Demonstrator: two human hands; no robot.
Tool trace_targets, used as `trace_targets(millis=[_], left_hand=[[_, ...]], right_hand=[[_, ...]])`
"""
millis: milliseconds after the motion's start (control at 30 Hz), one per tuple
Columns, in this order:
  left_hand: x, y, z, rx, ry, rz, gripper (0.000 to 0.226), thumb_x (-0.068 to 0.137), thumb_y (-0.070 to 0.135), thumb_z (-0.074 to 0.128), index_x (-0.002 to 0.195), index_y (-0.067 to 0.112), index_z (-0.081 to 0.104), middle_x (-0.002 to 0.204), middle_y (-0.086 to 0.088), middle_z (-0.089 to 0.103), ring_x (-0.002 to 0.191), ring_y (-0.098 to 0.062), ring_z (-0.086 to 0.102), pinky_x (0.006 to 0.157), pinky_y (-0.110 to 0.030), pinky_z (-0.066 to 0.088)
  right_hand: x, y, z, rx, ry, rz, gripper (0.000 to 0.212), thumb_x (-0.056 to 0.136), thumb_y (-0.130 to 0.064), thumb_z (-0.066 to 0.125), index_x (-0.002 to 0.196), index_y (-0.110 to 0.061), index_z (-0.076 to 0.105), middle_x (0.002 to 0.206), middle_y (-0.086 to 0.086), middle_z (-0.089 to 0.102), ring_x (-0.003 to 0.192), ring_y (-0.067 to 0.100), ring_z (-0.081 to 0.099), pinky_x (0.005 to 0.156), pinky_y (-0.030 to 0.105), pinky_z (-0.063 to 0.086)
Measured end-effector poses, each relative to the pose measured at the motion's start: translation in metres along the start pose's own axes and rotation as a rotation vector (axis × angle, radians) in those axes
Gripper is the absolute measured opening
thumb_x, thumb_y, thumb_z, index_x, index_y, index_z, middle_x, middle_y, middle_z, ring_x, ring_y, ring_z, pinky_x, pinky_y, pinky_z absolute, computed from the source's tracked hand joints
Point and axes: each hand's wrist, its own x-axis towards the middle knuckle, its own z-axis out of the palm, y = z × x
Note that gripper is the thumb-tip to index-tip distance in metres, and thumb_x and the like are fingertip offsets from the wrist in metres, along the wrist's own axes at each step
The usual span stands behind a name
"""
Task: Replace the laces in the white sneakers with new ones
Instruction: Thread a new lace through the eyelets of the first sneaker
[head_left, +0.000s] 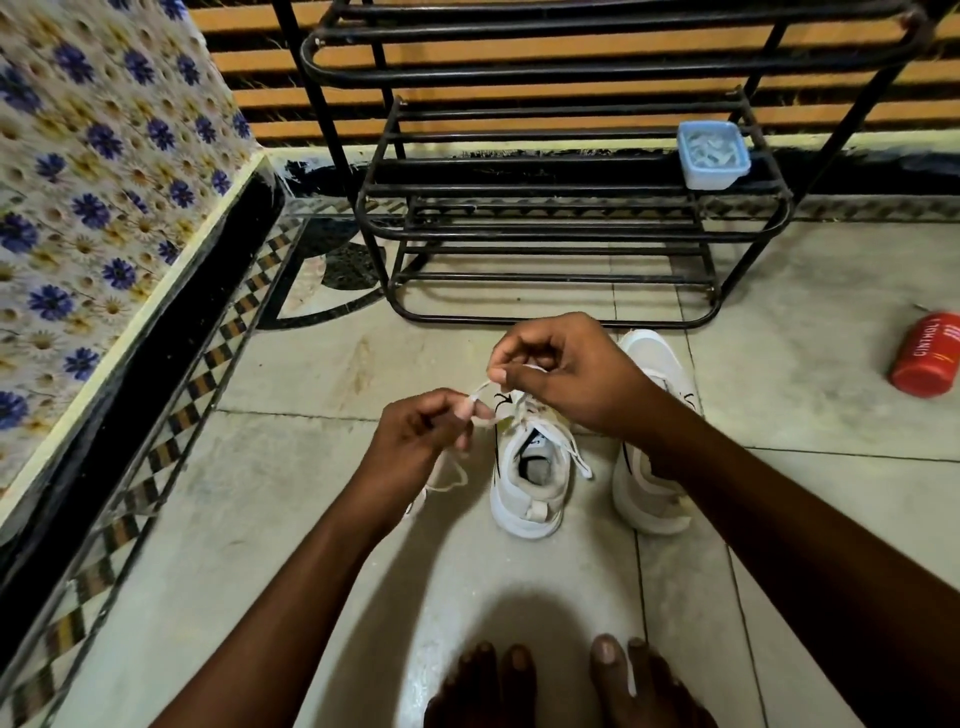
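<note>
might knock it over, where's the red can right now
In the head view the red can lies on its side on the floor tiles at the far right edge, right of the two white sneakers and the black rack.

Home entryway: tiled floor (291, 519), metal shoe rack (561, 218).

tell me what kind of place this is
Probably a home entryway or hall: a black metal shoe rack stands on a tiled floor, with a floral-tiled wall beside it.
</note>
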Motion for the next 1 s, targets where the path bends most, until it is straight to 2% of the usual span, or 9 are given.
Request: trace_targets(millis=[133,233,300,400,500,633,767,867,1000], left_hand=[[0.005,-0.014,-0.026,0.441,0.311,-0.146,0.026,0.101,0.019,0.063,0.077,0.016,0.074,0.058,0.004,0.058,0.059,-0.015,0.053,0.060,-0.033,0.044],[0.003,-0.017,-0.039,0.876,0.263,-0.445,0.020,0.095,0.030,0.068,0.077,0.024,0.075,0.075,-0.002,0.072,0.078,-0.027,0.069,0.076,-0.041,0.057],[0.002,-0.013,-0.032,0.815,0.170,-0.392,0.002,0.091,0.031,0.075,0.093,0.030,0.075,0.096,0.005,0.075,0.095,-0.019,0.070,0.086,-0.036,0.056],[0.001,-0.005,-0.006,0.333,-0.066,-0.183,0.057,0.080,0.017,0.088,0.130,0.026,0.063,0.122,0.008,0.072,0.117,-0.005,0.065,0.095,-0.019,0.047],[0.002,-0.008,0.007,0.053,-0.122,-0.111,0.039,0.087,0.009,0.080,0.123,0.014,0.065,0.097,-0.009,0.076,0.091,-0.018,0.072,0.080,-0.028,0.052],[0.006,-0.037,-0.006,0.394,0.031,-0.079,0.018,0.100,0.025,0.067,0.086,0.014,0.071,0.063,-0.001,0.063,0.060,-0.017,0.056,0.063,-0.033,0.044],[0.002,-0.071,-0.030,0.832,0.181,-0.140,0.007,0.100,0.028,0.064,0.098,0.025,0.070,0.092,0.002,0.066,0.085,-0.019,0.064,0.073,-0.036,0.050],[-0.004,-0.092,-0.037,1.100,0.123,-0.284,0.037,0.094,0.039,0.068,0.125,0.024,0.053,0.119,-0.002,0.046,0.092,-0.030,0.064,0.067,-0.038,0.050],[-0.007,-0.104,-0.032,1.177,0.039,-0.314,0.031,0.094,0.025,0.068,0.117,0.013,0.050,0.117,-0.007,0.045,0.102,-0.033,0.054,0.065,-0.047,0.053]], right_hand=[[-0.007,0.012,-0.019,-0.028,0.064,0.080,0.003,0.090,-0.010,0.073,0.088,-0.012,0.075,0.075,-0.002,0.073,0.070,0.004,0.065,0.070,0.017,0.047],[-0.011,0.017,-0.022,-0.068,0.084,0.135,0.005,0.090,-0.009,0.073,0.086,-0.012,0.075,0.074,0.000,0.074,0.066,0.013,0.068,0.066,0.026,0.052],[-0.011,0.014,-0.013,-0.078,0.053,0.119,0.007,0.089,-0.006,0.072,0.085,-0.010,0.076,0.073,0.002,0.074,0.066,0.012,0.068,0.067,0.021,0.050],[-0.009,0.005,0.004,-0.112,-0.013,0.067,0.009,0.089,-0.001,0.069,0.089,-0.007,0.077,0.070,-0.006,0.073,0.065,0.001,0.067,0.066,0.012,0.046],[-0.010,0.001,0.011,-0.183,-0.003,0.038,0.016,0.091,0.002,0.064,0.093,-0.007,0.077,0.068,-0.016,0.068,0.064,-0.002,0.066,0.063,0.012,0.048],[-0.010,0.006,0.009,-0.273,0.113,0.121,0.024,0.089,0.005,0.060,0.089,-0.010,0.078,0.072,-0.003,0.073,0.062,-0.004,0.062,0.070,0.013,0.045],[-0.013,0.019,0.018,-0.388,0.091,0.159,0.020,0.086,0.002,0.063,0.089,-0.010,0.079,0.079,0.008,0.075,0.071,0.014,0.065,0.072,0.022,0.047],[-0.015,0.030,0.034,-0.447,-0.012,0.147,0.018,0.085,0.001,0.064,0.089,-0.009,0.078,0.080,0.009,0.075,0.079,0.026,0.068,0.078,0.033,0.052],[-0.017,0.037,0.049,-0.479,-0.082,0.121,0.019,0.083,0.004,0.062,0.088,-0.007,0.076,0.081,0.009,0.074,0.080,0.031,0.066,0.076,0.034,0.049]])
